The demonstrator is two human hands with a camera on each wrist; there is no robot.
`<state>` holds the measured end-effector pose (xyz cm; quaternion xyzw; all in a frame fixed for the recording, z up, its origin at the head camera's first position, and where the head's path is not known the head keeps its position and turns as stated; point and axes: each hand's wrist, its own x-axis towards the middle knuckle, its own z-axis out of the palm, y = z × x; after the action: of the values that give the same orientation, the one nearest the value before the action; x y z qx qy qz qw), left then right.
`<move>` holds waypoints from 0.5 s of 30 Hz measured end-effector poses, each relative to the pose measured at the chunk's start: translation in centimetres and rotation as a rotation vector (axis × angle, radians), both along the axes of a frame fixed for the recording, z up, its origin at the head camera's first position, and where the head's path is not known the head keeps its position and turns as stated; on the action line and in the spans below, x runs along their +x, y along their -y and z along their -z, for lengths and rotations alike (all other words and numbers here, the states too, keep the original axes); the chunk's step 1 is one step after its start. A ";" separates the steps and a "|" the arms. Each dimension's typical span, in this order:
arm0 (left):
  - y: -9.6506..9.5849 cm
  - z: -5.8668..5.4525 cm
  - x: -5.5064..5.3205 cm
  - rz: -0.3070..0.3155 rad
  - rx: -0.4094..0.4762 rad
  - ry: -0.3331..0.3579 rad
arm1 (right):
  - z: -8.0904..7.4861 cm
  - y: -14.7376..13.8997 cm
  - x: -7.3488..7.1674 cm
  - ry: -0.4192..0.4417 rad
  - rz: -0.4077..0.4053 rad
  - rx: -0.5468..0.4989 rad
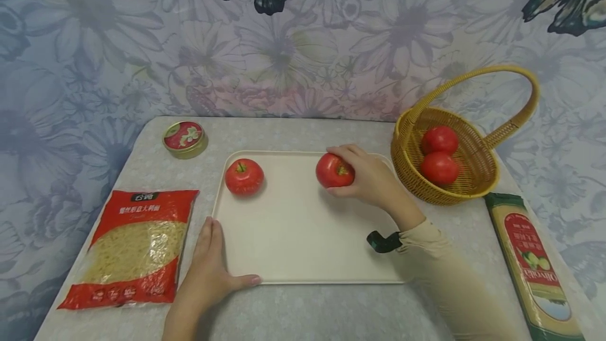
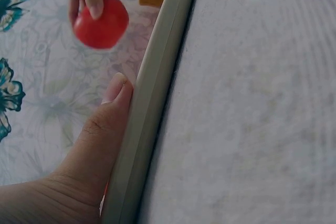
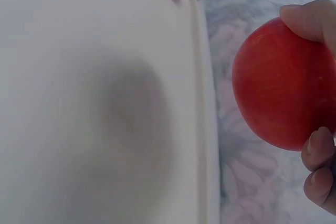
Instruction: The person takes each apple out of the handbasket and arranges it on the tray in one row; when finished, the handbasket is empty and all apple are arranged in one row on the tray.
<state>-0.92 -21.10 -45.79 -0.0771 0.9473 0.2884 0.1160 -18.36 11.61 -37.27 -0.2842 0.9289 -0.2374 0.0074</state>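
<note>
A red tomato (image 1: 333,170) is gripped from its right side by my right hand (image 1: 369,178), thumb and fingers curled round it. It hangs above the right part of a cream tray (image 1: 293,241); the right wrist view shows the held tomato (image 3: 283,85) apart from the tray surface, on which a shadow falls. Another tomato (image 1: 244,177) sits at the tray's back left. My left hand (image 1: 205,272) rests against the tray's front left corner, straight fingers along the left side and thumb along the front edge. In the left wrist view that thumb (image 2: 97,140) touches the rim.
A yellow wicker basket (image 1: 412,183) with a tall handle stands at the back right, holding two tomatoes (image 1: 440,154). A long olive-labelled packet (image 1: 532,262) lies at the right edge. On the left are a red pasta bag (image 1: 134,246) and a round tin (image 1: 184,139).
</note>
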 end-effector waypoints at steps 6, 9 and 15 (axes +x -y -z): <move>-0.1 0.1 0.1 0.011 0.005 -0.017 | 2.1 3.9 -1.1 0.084 -0.020 0.028; -0.1 0.1 0.1 0.010 0.005 -0.016 | 2.8 5.3 -1.4 0.114 -0.023 0.048; 0.0 0.0 0.2 0.010 0.001 -0.031 | 3.5 7.4 -1.4 0.132 -0.044 0.086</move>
<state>-0.74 -21.12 -45.79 -0.0678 0.9493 0.2892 0.1026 -19.75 4.20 -40.81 -0.2876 0.9292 -0.2155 0.0860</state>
